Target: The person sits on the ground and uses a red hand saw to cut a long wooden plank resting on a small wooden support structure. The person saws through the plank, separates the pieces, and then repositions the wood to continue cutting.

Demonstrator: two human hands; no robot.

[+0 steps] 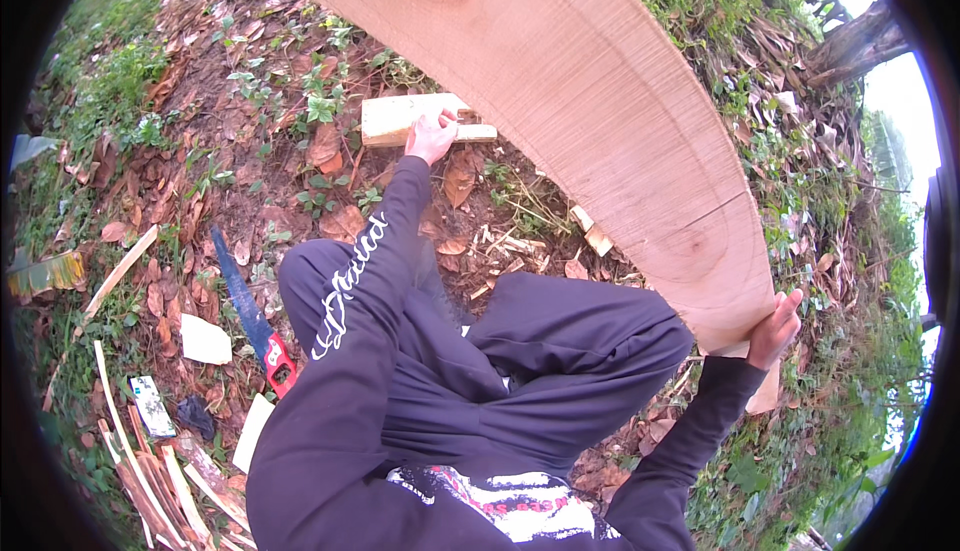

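Note:
A wide, pale wooden board (pixel 590 111) slants across the view, from the top middle down to the right. My right hand (pixel 778 331) grips its near end, with some fingers showing beyond the edge and the rest hidden behind it. My left arm reaches forward. At its end my left hand (pixel 432 137) is closed over a small pale wooden block (pixel 388 119), which lies on the ground left of the board and has a notch in its right side. The board hides part of the ground beyond the block.
A handsaw (pixel 245 296) with a red handle lies left of my crossed legs. Around it are a flat wood offcut (pixel 205 339), a phone (pixel 152 407) and a heap of split wood strips (pixel 165 486). Wood chips (pixel 515 244) and dry leaves are scattered ahead. A trunk (pixel 860 46) stands far right.

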